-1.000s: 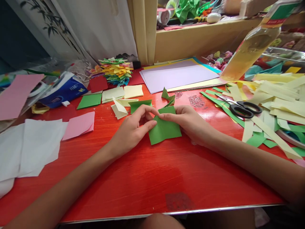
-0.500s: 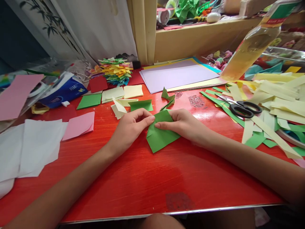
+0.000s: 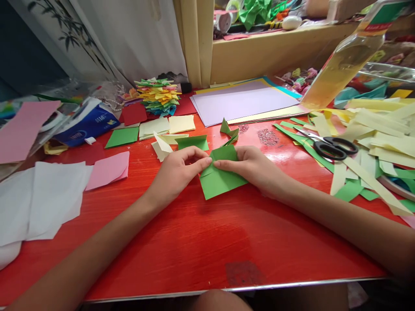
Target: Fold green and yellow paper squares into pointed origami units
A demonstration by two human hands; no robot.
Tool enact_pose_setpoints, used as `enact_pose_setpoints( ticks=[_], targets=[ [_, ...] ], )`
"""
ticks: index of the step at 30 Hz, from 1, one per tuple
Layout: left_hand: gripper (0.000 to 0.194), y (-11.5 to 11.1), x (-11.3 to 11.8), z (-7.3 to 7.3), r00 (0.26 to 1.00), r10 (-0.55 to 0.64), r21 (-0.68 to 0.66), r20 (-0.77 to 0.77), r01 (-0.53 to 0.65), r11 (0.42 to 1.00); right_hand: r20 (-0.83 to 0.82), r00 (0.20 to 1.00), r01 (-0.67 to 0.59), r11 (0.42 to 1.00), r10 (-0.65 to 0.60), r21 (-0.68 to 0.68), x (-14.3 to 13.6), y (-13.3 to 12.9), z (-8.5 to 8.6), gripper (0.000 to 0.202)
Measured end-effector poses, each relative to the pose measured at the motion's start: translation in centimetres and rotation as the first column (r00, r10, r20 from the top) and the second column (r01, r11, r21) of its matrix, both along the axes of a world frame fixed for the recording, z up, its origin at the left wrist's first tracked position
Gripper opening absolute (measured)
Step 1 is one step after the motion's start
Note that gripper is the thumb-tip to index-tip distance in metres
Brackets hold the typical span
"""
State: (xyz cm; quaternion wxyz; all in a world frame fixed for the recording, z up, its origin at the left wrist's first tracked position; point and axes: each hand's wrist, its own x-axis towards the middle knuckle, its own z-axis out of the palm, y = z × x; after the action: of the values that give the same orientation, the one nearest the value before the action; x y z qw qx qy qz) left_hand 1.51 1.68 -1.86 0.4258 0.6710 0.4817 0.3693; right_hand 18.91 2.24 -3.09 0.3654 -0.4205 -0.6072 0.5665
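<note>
A creased green sheet of paper (image 3: 220, 181) is held between both hands over the middle of the red table. My left hand (image 3: 181, 168) pinches its left edge between thumb and forefinger. My right hand (image 3: 254, 166) grips the right side, thumb lying on top and the other fingers hidden beneath. Just behind the hands lie a folded green paper piece (image 3: 193, 142), a folded cream paper piece (image 3: 162, 147) and a small pointed green folded piece (image 3: 229, 133).
Black-handled scissors (image 3: 329, 147) rest among paper strips (image 3: 382, 129) at right, near a leaning bottle (image 3: 343, 65). White sheets (image 3: 55, 198), pink paper (image 3: 108, 169) and a blue packet (image 3: 86, 123) are at left. Behind stand stacked folded papers (image 3: 158, 97) and lilac sheets (image 3: 243, 99).
The green sheet has turned slightly in the hands, its lower corner now a little higher and its right side further right. My right hand has shifted slightly to the right.
</note>
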Motion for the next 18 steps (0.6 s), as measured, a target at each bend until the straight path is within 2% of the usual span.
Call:
enact_pose_setpoints(
  ticks=[3,6,10,13,18],
  targets=[
    [0.014,0.08,-0.09,0.00,0.995,0.016,-0.031,0.099,-0.013,0.999,-0.020,0.994,0.106,0.978,-0.104,0.181,-0.14,-0.32,0.05,0.019],
    [0.013,0.15,-0.22,0.06,0.983,0.039,-0.098,0.178,-0.021,0.995,-0.009,0.978,0.200,0.918,-0.210,0.341,-0.10,-0.61,0.18,0.025],
    [0.014,0.22,-0.33,0.09,0.971,0.061,-0.168,0.233,-0.021,0.985,0.094,0.971,0.148,0.865,-0.219,0.480,-0.03,-0.83,0.50,0.024],
    [0.014,0.30,-0.40,0.05,0.960,0.070,-0.205,0.272,-0.013,0.979,0.050,0.985,0.126,0.884,-0.166,0.451,-0.14,-0.92,0.76,0.023],
    [0.014,0.31,-0.43,-0.07,0.960,0.059,-0.194,0.272,-0.005,0.981,-0.152,0.984,0.121,0.979,-0.096,0.166,-0.23,-0.82,0.85,0.022]
  ],
)
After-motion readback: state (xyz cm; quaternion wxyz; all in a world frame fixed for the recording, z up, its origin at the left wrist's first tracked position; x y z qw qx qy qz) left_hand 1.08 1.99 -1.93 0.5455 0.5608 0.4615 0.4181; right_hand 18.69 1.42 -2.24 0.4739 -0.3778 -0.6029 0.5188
